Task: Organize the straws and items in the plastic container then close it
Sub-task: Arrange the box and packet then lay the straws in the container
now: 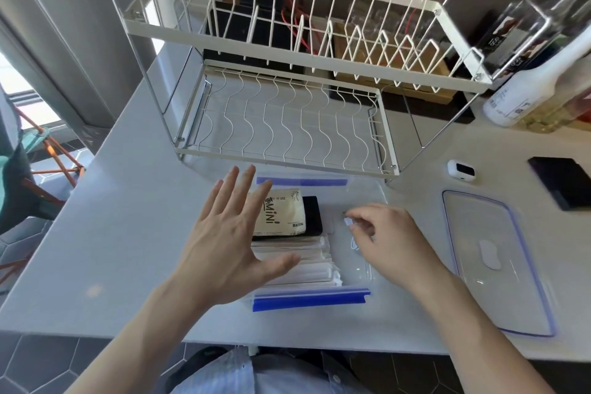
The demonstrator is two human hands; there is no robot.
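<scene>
The clear plastic container with blue clip edges [358,293] sits open on the white worktop [128,233], just in front of a white wire dish rack [287,125]. Inside lie white paper-wrapped straws [313,262], a cream packet [284,211] and a black packet [313,216]. The left hand [224,246] hovers spread flat, its grip open. The right hand [393,243] pinches a small clear item [348,221]. The clear lid [499,262] lies to the right.

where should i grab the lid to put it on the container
Take the lid by its long blue-edged sides, coming from above with the right hand. It lies flat on the counter, right of the container, so only the edges probably give the fingers a hold.
</scene>
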